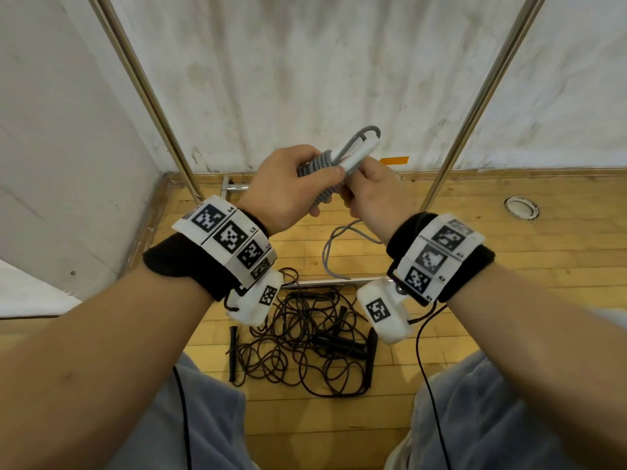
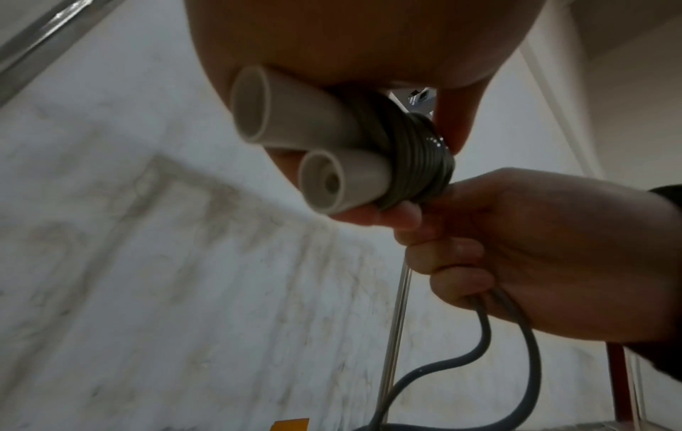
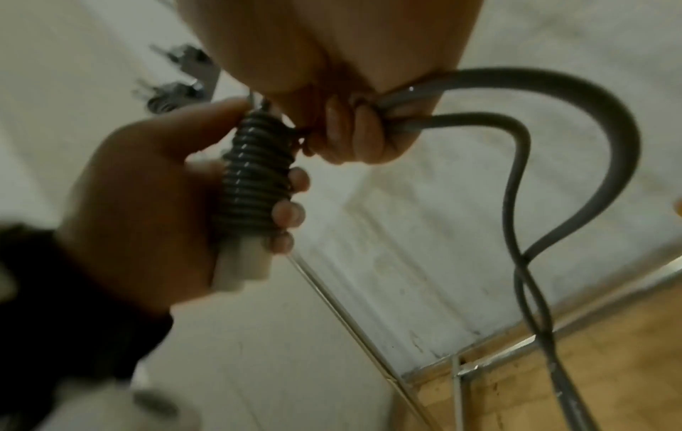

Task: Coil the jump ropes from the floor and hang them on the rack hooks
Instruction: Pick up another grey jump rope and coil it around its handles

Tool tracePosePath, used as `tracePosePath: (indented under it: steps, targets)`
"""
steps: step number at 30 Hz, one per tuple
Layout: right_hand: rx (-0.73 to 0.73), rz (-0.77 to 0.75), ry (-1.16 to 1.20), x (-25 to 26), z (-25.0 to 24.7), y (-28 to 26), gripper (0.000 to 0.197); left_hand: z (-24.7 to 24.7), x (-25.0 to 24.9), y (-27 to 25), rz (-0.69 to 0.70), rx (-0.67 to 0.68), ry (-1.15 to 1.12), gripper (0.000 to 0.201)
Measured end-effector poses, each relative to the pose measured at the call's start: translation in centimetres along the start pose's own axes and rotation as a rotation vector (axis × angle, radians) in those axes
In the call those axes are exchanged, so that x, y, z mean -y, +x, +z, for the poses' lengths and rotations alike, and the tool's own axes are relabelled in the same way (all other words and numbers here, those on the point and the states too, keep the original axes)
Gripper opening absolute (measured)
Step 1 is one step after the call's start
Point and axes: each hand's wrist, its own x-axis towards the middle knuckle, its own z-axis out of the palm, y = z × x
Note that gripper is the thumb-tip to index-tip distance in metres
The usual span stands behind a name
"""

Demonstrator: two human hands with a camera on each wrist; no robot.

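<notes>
A grey jump rope [image 1: 322, 167] with two white handles [image 1: 359, 152] is held up in front of the wall. Its cord is wound in tight turns [image 3: 254, 172] round both handles [image 2: 295, 116]. My left hand [image 1: 291, 184] grips the wound bundle, fingers curled round it [image 3: 288, 210]. My right hand [image 1: 373, 195] pinches the loose grey cord [image 3: 516, 122] just beside the coil; the slack loop [image 1: 334, 245] hangs toward the floor. A tangled pile of black jump ropes [image 1: 302, 337] lies on the wooden floor below my wrists.
Two slanted metal rack poles [image 1: 152, 96] [image 1: 481, 96] rise on either side, with a base bar [image 1: 325, 283] on the floor. The white wall [image 1: 305, 62] is close ahead. A round white ring [image 1: 521, 207] and orange tape [image 1: 395, 160] lie at the floor's far edge.
</notes>
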Motion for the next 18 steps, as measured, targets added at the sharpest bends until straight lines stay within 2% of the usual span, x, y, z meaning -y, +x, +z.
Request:
tracePosePath:
  steps: [4,8,10,13,15,18]
  targets:
    - [-0.023,-0.201,-0.284,-0.1,0.6,-0.5,0.017,-0.3,0.3,0.4,-0.013,-0.026,0.009,0.024]
    - [0.019,-0.247,-0.542,-0.4,0.3,-0.6,0.012,-0.3,0.2,0.7,-0.003,-0.073,0.048,0.024]
    - [0.048,-0.154,-0.519,-0.6,0.6,-0.5,0.015,-0.1,0.3,0.8,0.004,-0.077,0.110,0.028]
    - [0.126,0.056,-0.214,-0.3,0.8,-0.1,0.021,-0.2,0.3,1.0,0.033,-0.058,0.188,0.025]
    - [0.132,0.087,-0.082,0.0,0.6,0.1,0.024,-0.7,0.2,1.2,0.030,-0.061,0.147,0.021]
    - [0.126,0.034,-0.177,-0.2,0.4,0.2,0.028,-1.5,0.4,1.6,0.015,-0.104,0.145,0.016]
